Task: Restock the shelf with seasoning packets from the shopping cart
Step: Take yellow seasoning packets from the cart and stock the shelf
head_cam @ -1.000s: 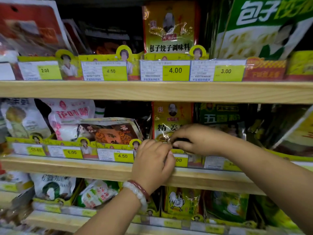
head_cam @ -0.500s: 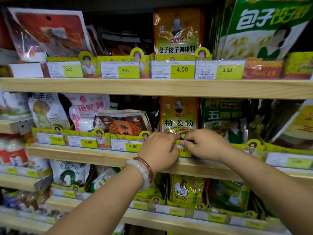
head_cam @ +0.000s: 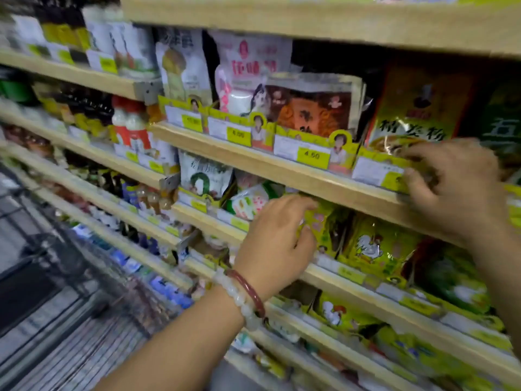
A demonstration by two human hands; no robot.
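Two bracelets are worn on the left wrist, low in the middle of the frame: a red bangle (head_cam: 249, 289) and a string of pale round beads (head_cam: 239, 301). Both forearms are bare; no sleeves are seen.
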